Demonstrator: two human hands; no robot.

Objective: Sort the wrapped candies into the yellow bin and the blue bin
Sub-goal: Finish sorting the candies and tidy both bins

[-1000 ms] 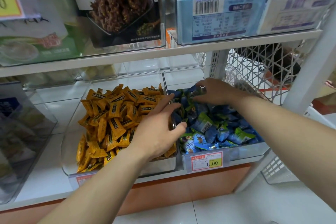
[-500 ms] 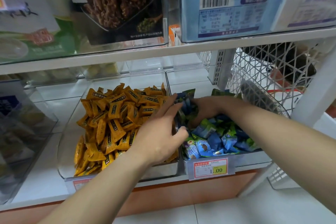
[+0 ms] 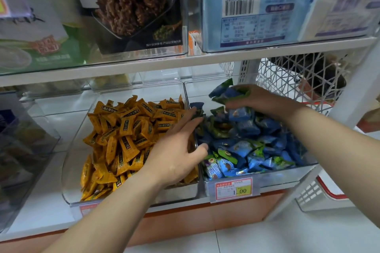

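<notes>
While your right grip is clenched round a clutch of blue candies, held raised over the rear of the blue bin, the step in hand reads as returning blue stock to its own compartment.

Left grip: released. Its fingers are straight and the thumb stands apart. The palm hangs over the right edge of the yellow bin, and the fingertips reach across the shared wall to touch dark wrappers on the blue side. It holds nothing that can be seen.

Position of goods: the heap of blue candies lies below the right grip and toward you, and just right of the left thumb. The yellow candies lie beneath the left palm and to its left. No yellow wrapper is visible among the blue ones. I cannot tell whether any is buried.

Recommendations, offered as judgement:
- Lower the right grip close to the heap before letting go, since slick wrappers dropped from height may skip over the wall.
- Keep the left fingers flat along that wall as a guard.
- Pinch a wrapper only once you have confirmed its colour.
- Avoid dragging the left palm, which could sweep yellow pieces across.
</notes>
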